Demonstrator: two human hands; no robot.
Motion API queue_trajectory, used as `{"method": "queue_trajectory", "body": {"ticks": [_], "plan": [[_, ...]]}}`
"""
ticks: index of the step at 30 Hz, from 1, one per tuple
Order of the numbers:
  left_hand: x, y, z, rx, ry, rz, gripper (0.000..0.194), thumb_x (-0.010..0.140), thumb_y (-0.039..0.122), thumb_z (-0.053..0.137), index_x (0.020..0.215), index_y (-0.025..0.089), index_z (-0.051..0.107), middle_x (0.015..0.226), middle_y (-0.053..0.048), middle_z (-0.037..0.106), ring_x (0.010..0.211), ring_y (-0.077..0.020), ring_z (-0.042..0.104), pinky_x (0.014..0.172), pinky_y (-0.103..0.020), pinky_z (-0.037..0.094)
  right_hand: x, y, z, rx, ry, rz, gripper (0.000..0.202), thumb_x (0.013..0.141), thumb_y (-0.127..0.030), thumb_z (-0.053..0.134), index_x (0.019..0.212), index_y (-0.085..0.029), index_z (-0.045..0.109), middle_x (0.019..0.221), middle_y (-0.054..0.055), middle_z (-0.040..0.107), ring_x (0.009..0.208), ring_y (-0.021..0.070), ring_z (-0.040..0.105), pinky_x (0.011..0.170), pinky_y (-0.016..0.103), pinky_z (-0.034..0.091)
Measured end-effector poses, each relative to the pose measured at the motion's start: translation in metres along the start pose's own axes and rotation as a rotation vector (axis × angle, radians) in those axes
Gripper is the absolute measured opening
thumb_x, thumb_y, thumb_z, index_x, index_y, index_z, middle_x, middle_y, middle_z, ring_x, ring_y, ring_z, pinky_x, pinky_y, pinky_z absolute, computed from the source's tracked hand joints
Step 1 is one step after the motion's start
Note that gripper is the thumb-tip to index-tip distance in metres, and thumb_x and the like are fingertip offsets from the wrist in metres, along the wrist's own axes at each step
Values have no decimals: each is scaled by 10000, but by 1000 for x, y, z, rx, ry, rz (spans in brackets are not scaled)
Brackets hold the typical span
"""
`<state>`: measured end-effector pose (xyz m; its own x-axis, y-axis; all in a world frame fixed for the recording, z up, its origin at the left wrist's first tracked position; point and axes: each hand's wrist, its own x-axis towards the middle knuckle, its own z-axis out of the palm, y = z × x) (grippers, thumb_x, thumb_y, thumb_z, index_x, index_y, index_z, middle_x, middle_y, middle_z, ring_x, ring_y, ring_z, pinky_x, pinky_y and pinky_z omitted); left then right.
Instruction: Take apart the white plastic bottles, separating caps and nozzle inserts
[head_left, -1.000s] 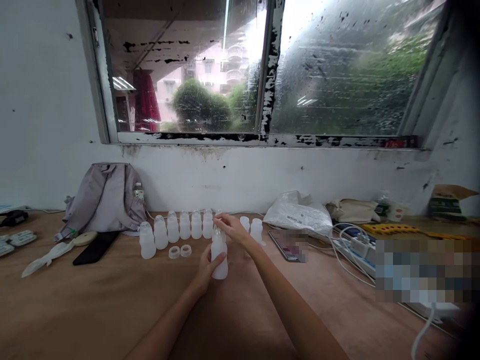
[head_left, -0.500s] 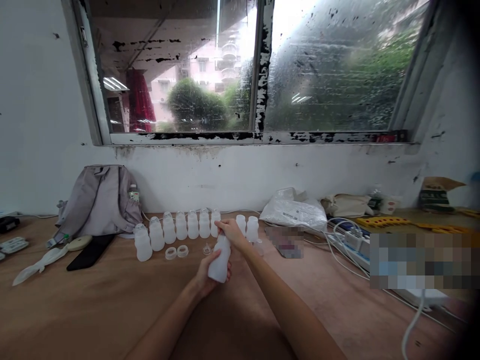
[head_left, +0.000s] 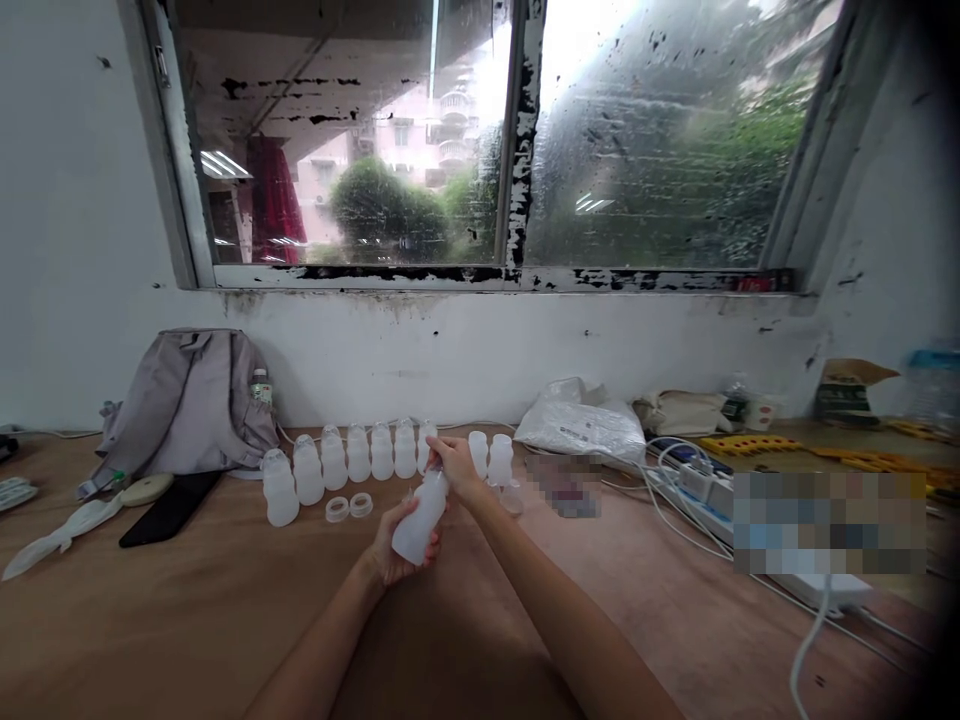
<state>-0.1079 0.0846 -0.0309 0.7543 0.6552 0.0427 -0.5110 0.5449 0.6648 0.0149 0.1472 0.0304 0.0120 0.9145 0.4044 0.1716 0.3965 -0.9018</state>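
Observation:
A frosted white baby bottle [head_left: 418, 527] is held tilted above the table, its top leaning to the right. My left hand [head_left: 385, 543] is wrapped around the lower body. Up at the neck, my right hand [head_left: 459, 466] has its fingers closed on the bottle's top; the part they pinch is hidden. Behind stands a row of several similar baby bottles [head_left: 334, 460] with clear caps. Two bottles without caps [head_left: 501, 462] are right of my right hand. Two ring collars [head_left: 337, 510] lie left of the held bottle, and a clear cap [head_left: 512, 498] lies right of my right wrist.
A grey backpack [head_left: 199, 400], a black phone-like slab [head_left: 169, 510] and a crumpled plastic strip [head_left: 67, 535] are on the left. Toward the right are a plastic bag [head_left: 581, 425], a blurred-out flat item [head_left: 566, 490], white cables and a power strip [head_left: 825, 590]. A window wall stands behind.
The held bottle has tilted further, its base swinging left and toward me with my left hand. My right hand stays at its top. The small nipple behind is now mostly covered. The view has shifted slightly.

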Motion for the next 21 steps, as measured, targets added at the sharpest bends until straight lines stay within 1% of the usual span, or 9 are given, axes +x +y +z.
{"method": "queue_trajectory", "body": {"ticks": [4, 7, 12, 15, 18, 20, 21], "plan": [[-3, 3, -7, 63, 4, -11, 458, 728, 458, 473, 1005, 97, 519, 564, -34, 551, 429, -127, 506, 372, -192, 308, -3, -1, 3, 45, 3, 0, 377, 692, -441, 436, 426, -173, 442, 408, -7, 495, 391, 98, 452, 427, 215, 347], [-4, 6, -8, 103, 28, -13, 456, 744, 447, 454, 1024, 93, 515, 577, -42, 560, 440, -133, 516, 383, -204, 324, -5, -3, 3, 51, 25, 11, 380, 703, -431, 421, 422, -175, 443, 409, 7, 504, 395, 105, 462, 425, 218, 356], [0, 2, -5, 163, 132, 24, 492, 752, 423, 463, 1098, 74, 486, 605, -55, 584, 458, -144, 534, 413, -231, 366, -6, -2, 1, -3, 78, 29, 377, 714, -403, 411, 420, -172, 454, 409, 26, 528, 390, 107, 454, 423, 219, 351], [2, -2, -2, 184, 173, 62, 486, 756, 412, 471, 1097, 67, 493, 611, -57, 587, 467, -144, 540, 424, -236, 381, -4, -1, -1, -60, 110, 28, 369, 714, -389, 408, 418, -172, 452, 404, 17, 523, 396, 108, 455, 437, 218, 350], [1, -3, -2, 217, 175, 54, 471, 758, 399, 478, 1094, 69, 499, 619, -59, 588, 480, -146, 545, 431, -234, 388, -1, 0, -7, -131, 160, 16, 377, 727, -382, 399, 419, -172, 452, 410, 8, 512, 420, 113, 465, 461, 221, 345], [-1, -4, -4, 246, 160, -1, 470, 753, 386, 486, 1094, 62, 498, 627, -66, 590, 486, -151, 550, 432, -237, 393, 1, 1, -16, -177, 217, 1, 384, 749, -384, 388, 438, -170, 461, 441, 11, 517, 458, 121, 476, 492, 227, 338], [-2, -5, -4, 247, 153, -23, 472, 751, 384, 488, 1095, 60, 495, 632, -69, 590, 489, -152, 552, 431, -237, 395, 1, 2, -22, -241, 249, -18, 390, 764, -386, 380, 456, -167, 475, 469, 19, 530, 486, 127, 484, 512, 231, 333]]}}
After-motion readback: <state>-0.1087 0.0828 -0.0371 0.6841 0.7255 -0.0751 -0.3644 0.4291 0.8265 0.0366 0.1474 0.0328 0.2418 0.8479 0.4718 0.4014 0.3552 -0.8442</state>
